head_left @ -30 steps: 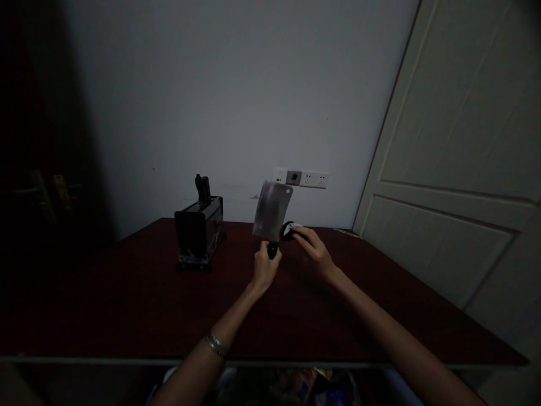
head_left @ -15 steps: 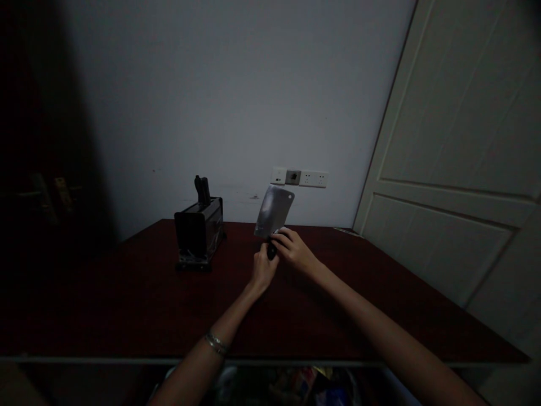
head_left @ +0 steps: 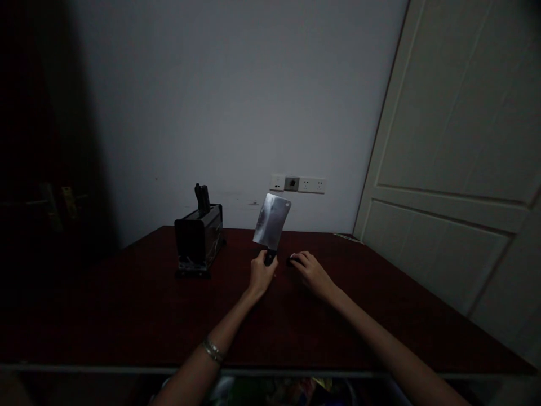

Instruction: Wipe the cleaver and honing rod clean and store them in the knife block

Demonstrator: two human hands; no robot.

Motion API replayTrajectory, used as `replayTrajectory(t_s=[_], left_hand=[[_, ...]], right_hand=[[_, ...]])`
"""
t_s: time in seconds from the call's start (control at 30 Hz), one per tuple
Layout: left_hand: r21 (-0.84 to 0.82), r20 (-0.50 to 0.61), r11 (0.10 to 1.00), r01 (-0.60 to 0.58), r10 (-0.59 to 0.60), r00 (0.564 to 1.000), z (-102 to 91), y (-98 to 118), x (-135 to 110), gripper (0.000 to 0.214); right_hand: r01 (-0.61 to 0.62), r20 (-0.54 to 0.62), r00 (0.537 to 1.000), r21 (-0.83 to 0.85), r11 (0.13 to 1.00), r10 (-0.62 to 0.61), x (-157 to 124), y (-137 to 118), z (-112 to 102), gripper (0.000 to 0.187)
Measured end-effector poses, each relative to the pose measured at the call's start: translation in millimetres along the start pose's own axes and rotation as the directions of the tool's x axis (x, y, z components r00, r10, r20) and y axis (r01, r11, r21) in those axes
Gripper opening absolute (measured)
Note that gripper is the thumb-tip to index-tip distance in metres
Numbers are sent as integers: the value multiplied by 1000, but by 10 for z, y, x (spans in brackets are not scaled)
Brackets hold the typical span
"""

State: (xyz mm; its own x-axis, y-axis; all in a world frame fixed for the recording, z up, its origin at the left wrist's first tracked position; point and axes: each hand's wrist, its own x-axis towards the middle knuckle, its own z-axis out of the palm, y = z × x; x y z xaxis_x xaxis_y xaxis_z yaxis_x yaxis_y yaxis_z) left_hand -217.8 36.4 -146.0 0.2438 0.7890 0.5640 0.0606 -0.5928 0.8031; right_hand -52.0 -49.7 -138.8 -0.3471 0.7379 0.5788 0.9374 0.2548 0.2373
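My left hand (head_left: 262, 275) is closed round the dark handle of a cleaver (head_left: 271, 221), whose broad steel blade stands upright and leans a little to the right above the dark red table (head_left: 127, 316). My right hand (head_left: 310, 272) rests on the table just right of it, fingers curled over a small dark object (head_left: 292, 260) that is mostly hidden. A thin bracelet sits on my left wrist.
A dark knife block (head_left: 198, 239) with black handles sticking out stands on the table to the left. A row of wall sockets (head_left: 298, 184) is on the white wall behind. A white door (head_left: 460, 169) fills the right side. Cluttered items show below the table's front edge.
My right hand came to the cleaver's blade base half a second ago, then dropped back to the table on the right. The cleaver stays upright in my left hand.
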Motion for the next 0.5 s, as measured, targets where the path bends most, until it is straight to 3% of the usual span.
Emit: replayTrajectory(t_s=[0.07,0.17,0.23,0.3,0.37,0.43,0.5], left_hand=[[-39,17,999,10,-10,1000,-10,17,-4,22],[-94,42,995,23,-19,999,-19,41,-14,23],[-142,52,989,41,-34,998,-17,59,-17,25],[-216,63,974,73,-61,996,-18,90,-10,27],[-302,87,945,122,-100,991,-36,150,16,30],[-378,129,907,185,-146,981,-81,247,66,32],[-433,193,862,264,-197,961,-156,378,139,34]], right_hand=[[-58,144,988,2,998,57,-61,-48,104,43],[-192,317,930,-12,981,186,-119,-82,231,42],[-293,379,887,19,956,264,-120,-63,255,39],[-358,383,874,92,929,299,-84,-27,207,40],[-348,279,915,182,920,291,-18,-8,89,46],[-257,56,966,254,932,252,64,-36,-83,43],[-129,-179,966,287,949,185,147,-119,-275,39]])
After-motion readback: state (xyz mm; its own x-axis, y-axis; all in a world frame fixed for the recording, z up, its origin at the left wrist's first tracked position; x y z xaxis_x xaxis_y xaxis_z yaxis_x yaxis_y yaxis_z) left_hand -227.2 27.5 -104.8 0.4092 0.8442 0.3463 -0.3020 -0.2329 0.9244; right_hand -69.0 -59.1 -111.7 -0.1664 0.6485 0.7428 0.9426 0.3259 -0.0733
